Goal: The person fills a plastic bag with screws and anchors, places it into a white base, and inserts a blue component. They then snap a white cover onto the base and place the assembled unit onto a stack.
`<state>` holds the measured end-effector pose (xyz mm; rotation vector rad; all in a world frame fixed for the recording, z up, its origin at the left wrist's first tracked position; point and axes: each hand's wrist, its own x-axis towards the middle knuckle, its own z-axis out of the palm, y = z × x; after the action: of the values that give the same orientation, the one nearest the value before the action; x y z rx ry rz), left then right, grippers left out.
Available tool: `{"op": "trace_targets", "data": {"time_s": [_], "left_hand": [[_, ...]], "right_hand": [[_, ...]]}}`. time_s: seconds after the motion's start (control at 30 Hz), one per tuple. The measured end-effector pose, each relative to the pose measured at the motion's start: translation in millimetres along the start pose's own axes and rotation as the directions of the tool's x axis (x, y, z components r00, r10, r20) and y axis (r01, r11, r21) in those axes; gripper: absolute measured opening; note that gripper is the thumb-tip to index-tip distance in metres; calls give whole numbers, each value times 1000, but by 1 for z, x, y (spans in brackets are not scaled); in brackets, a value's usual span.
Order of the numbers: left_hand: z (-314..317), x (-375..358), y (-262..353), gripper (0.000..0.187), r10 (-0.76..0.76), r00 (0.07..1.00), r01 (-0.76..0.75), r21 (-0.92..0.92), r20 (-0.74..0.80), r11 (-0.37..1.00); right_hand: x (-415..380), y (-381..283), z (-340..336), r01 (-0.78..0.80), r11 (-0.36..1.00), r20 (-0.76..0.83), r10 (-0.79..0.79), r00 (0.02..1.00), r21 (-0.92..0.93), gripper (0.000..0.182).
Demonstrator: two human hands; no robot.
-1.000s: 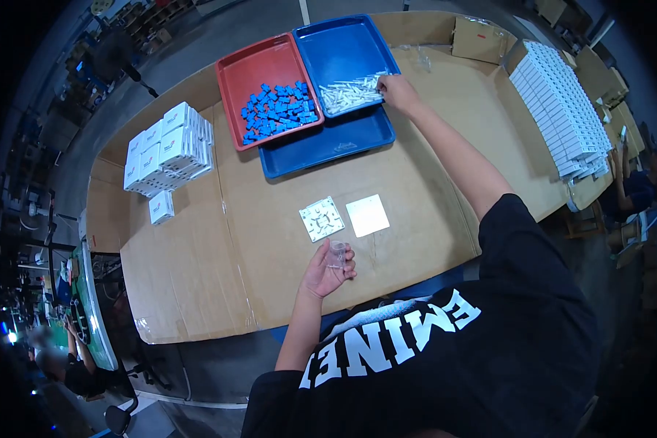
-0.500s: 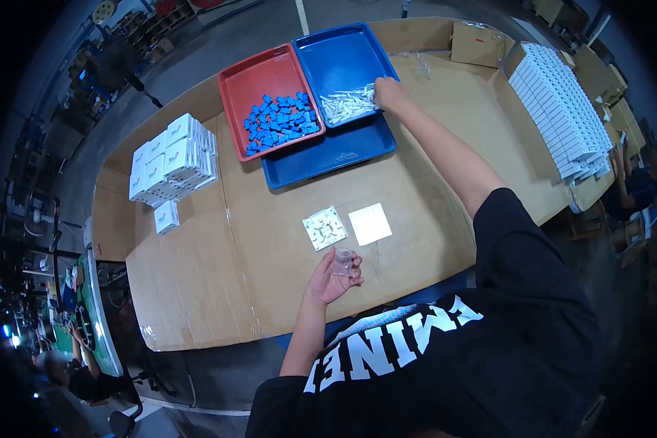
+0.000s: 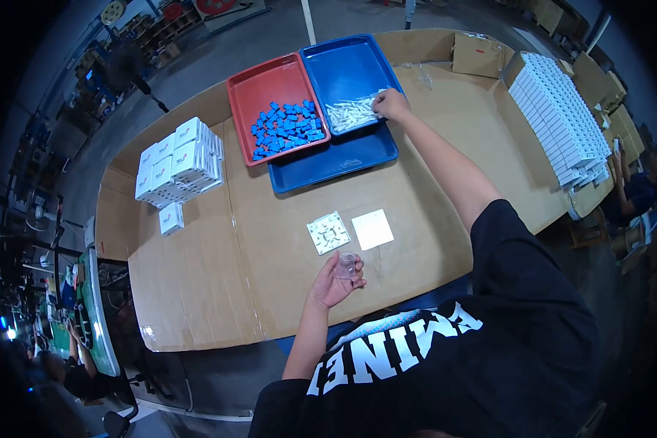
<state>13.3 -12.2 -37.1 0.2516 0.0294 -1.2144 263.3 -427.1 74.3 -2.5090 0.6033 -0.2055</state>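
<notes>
My left hand is curled around a small clear plastic cup just above the cardboard surface. Beyond it lies a square white panel showing a dark pattern and small fittings. To that panel's right is a plain white square plate. My right hand reaches to the right side of the upper blue tray, fingers pinched at a heap of slim white pieces. What sits between those fingertips is too small to make out.
A red tray holds several blue parts. Another blue tray lies partly under both. Stacked white boxes stand left, with a single box before them. Rows of white boxes line the right, near a co-worker.
The whole view has shifted slightly, so the trays sit lower. My right hand stays at the white pieces, its fingers slightly repositioned. My left hand still holds the clear cup.
</notes>
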Motion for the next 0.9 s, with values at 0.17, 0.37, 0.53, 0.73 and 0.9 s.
{"op": "trace_targets", "data": {"time_s": [0.17,0.37,0.53,0.73,0.9], "left_hand": [[2,0,2,55,-8,1000,9,31,-29,999],[8,2,1,58,-4,999,3,-7,-33,1000],[-1,3,4,60,-25,999,25,-16,-41,1000],[-6,1,-2,59,-1,1000,0,15,15,1000],[-1,1,-2,57,5,1000,-5,23,9,1000]], "right_hand": [[16,21,1,147,927,-157,-97,983,346,22],[-127,-78,-92,-93,159,131,-249,960,983,26],[-174,-76,-87,-118,22,118,-370,922,993,27],[-260,-35,-1,-138,494,286,-239,928,858,12],[-322,-24,30,-218,609,431,-228,873,763,15]]}}
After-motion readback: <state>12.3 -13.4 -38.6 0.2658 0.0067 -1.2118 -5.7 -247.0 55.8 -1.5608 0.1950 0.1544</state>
